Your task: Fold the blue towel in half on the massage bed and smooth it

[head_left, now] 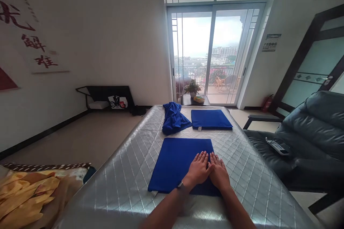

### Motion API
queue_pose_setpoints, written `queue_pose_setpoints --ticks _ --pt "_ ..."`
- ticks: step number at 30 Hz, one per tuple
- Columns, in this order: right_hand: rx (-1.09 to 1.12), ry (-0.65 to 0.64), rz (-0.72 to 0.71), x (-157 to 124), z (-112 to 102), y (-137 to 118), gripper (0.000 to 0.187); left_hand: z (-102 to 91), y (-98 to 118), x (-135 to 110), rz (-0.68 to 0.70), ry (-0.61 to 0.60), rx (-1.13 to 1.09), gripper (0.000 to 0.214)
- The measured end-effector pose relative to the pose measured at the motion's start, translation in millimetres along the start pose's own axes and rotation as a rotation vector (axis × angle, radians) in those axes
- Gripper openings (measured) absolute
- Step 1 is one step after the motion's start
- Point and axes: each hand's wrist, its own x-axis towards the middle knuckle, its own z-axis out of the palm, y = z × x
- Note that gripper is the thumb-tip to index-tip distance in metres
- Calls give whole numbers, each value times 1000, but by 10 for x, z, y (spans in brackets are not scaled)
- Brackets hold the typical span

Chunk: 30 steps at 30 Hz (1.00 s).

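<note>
A blue cloth, folded into a flat rectangle, lies on the silver quilted table cover in front of me. My left hand rests flat on its right part, fingers stretched forward. Beside it, thumbs touching or overlapping, my right hand lies flat along the cloth's right edge. Neither hand grips anything. Farther back sits a second folded blue cloth with a small white tag at its near edge. To the left of that one is a crumpled blue cloth.
A dark leather armchair with a remote-like device on its seat stands at the right. Yellow fabric is heaped at the lower left. Past the table's far end, a small stand holds a potted plant before the sliding glass doors.
</note>
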Motion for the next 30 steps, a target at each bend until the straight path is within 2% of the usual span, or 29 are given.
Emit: queue_pose_setpoints --ticks 2,5,11,14,17,22,26,30 --pt "24 -2 7 10 5 -8 60 14 -123 -86 -17 15 9 69" --pt "75 3 30 19 12 -20 62 -64 -405 -270 -93 8 38 73" --pt "86 19 42 19 22 -27 61 -345 -1169 -747 -406 -8 149 79" --pt "54 22 39 28 40 -15 61 -402 -1409 -931 -503 15 194 81" --pt "40 26 28 38 68 0 61 -409 -1459 -999 -528 32 209 84" --pt "20 6 21 38 72 12 61 -413 -1410 -986 -522 47 186 86" --pt "-12 -51 27 72 -22 22 62 -421 -1398 -986 -527 67 162 86" --pt "-24 -70 45 224 -177 11 62 -450 -1371 -989 -532 70 159 84"
